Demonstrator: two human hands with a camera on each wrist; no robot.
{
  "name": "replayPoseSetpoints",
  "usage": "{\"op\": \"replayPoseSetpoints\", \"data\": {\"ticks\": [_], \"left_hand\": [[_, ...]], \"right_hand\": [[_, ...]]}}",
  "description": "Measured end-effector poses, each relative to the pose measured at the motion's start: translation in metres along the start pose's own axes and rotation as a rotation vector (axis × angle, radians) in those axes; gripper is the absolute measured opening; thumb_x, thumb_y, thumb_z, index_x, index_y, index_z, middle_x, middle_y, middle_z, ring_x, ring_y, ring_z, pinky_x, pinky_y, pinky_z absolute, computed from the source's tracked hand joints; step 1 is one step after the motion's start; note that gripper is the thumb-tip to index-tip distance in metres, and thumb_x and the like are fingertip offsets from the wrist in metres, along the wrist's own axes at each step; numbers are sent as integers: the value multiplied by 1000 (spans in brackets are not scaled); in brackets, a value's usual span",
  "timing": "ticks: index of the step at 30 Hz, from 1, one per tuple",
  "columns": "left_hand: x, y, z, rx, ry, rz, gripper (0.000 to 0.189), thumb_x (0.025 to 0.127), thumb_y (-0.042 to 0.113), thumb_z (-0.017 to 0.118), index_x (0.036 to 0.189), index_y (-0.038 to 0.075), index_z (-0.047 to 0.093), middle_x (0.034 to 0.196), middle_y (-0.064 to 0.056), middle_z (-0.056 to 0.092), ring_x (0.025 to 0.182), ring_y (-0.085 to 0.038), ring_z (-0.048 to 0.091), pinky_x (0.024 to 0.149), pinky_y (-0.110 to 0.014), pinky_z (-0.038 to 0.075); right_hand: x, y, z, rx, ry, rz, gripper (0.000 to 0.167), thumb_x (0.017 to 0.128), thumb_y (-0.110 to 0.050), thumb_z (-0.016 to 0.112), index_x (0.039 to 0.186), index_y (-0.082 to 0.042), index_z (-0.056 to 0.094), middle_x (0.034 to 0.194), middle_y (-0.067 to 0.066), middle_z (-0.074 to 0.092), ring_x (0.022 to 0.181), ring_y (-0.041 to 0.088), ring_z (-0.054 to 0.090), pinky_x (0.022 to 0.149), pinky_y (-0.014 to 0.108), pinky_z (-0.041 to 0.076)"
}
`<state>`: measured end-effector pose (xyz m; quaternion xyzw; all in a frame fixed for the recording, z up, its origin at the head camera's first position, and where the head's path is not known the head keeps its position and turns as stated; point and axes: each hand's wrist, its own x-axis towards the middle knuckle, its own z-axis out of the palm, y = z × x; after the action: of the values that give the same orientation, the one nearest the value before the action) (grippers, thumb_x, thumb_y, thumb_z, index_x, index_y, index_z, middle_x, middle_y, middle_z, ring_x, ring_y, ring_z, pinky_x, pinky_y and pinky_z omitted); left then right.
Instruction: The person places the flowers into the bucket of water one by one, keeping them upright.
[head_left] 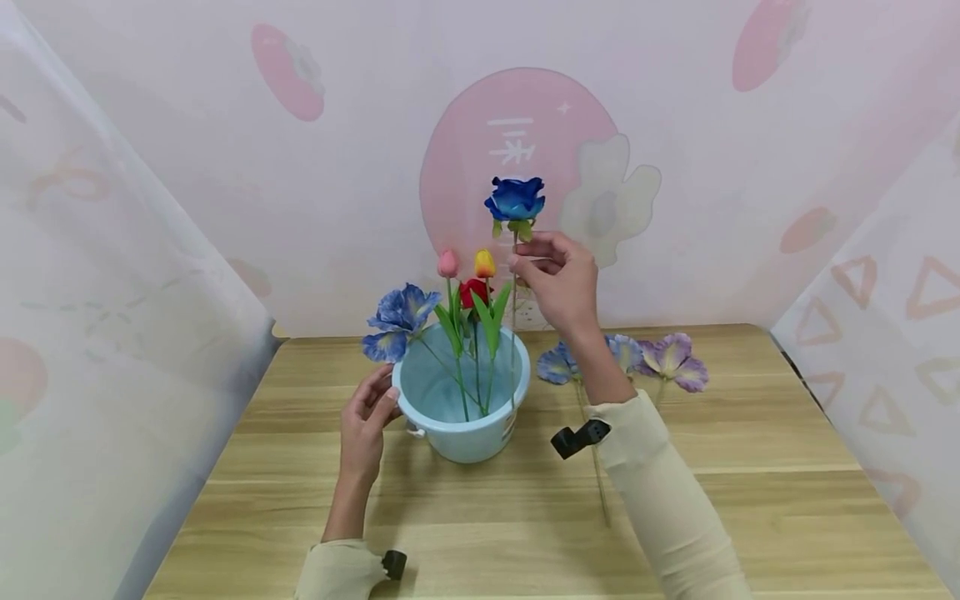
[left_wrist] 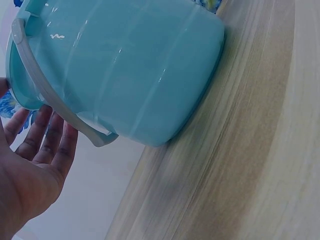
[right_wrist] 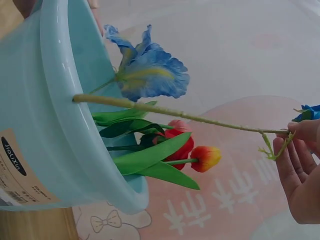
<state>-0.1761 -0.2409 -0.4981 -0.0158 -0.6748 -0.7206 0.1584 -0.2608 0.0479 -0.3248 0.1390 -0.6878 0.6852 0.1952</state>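
My right hand (head_left: 566, 279) pinches the stem of an artificial blue rose (head_left: 516, 200) just below its bloom. The stem (right_wrist: 200, 118) hangs down to the light-blue bucket (head_left: 468, 442), its lower end overlapping the near rim in the right wrist view. With thumb and fingers, my left hand (head_left: 365, 421) holds the bucket's left rim, beside its pale handle (left_wrist: 50, 90). Inside the bucket stand a pink tulip (head_left: 447, 263), a yellow tulip (head_left: 484, 263), a red rose (head_left: 474, 293) and a blue iris-like flower (head_left: 401, 321) leaning left over the rim.
To the bucket's right, blue iris-like flowers (head_left: 555, 365) and a purple one (head_left: 675, 361) lie on the wooden table (head_left: 480, 533), partly behind the right forearm. A printed white curtain (head_left: 360, 183) rises along the table's back edge.
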Motion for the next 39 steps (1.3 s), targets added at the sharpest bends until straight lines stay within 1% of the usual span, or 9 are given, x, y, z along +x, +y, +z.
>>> {"op": "replayPoseSetpoints", "data": {"ticks": [4,8,11,15,18,22,29,34,39], "left_hand": [[1,0,0,5,3,0,43,108,12,63,149,-1,59,126,4,72,110,-10,71,82,-22,65],[0,0,0,5,7,-3,42,108,11,63,149,0,59,125,4,73,110,-10,72,82,-23,65],[0,0,0,2,7,-1,42,108,11,63,148,-1,59,125,4,73,110,-10,72,81,-23,65],[-1,1,1,2,3,-1,42,108,11,63,148,-1,59,125,6,73,109,-8,72,81,-23,65],[-1,1,2,10,-1,-7,42,108,12,63,148,0,60,125,8,73,110,-8,72,82,-23,65],[-2,2,3,18,-3,-16,42,108,13,63,149,2,60,127,6,72,111,-9,71,84,-25,65],[-2,3,4,15,-12,-14,42,108,12,63,149,3,60,128,4,72,113,-10,71,85,-26,66],[-1,3,3,16,-8,-9,41,108,13,63,148,3,60,127,5,72,112,-9,71,85,-25,66],[-1,2,2,21,-3,-4,43,108,13,63,149,0,59,127,6,72,111,-8,72,84,-25,66]], "right_hand": [[5,4,6,32,-19,17,30,95,-4,81,122,5,72,116,27,76,84,13,76,74,26,67],[8,9,13,34,-38,36,30,95,-4,81,122,4,73,116,26,77,87,22,77,74,27,67],[8,14,20,17,-63,50,30,95,-5,81,124,2,74,116,22,78,92,27,78,77,33,69],[7,18,28,-13,-82,69,30,96,-6,80,125,-1,75,116,19,79,98,29,78,83,41,69],[9,18,34,-51,-81,57,29,95,-6,80,124,-2,76,114,18,80,100,30,78,87,38,68],[12,17,40,-89,-83,43,28,95,-7,80,122,-1,76,113,18,80,101,33,78,88,32,67],[9,23,47,-106,-97,35,26,94,-4,80,119,1,77,109,19,80,97,33,79,86,36,68],[5,38,55,-159,-125,81,28,94,-6,81,120,1,76,110,17,81,98,33,79,87,38,68],[-1,47,64,-205,-187,122,28,95,-7,81,121,1,76,110,17,81,100,32,79,88,40,68]]}}
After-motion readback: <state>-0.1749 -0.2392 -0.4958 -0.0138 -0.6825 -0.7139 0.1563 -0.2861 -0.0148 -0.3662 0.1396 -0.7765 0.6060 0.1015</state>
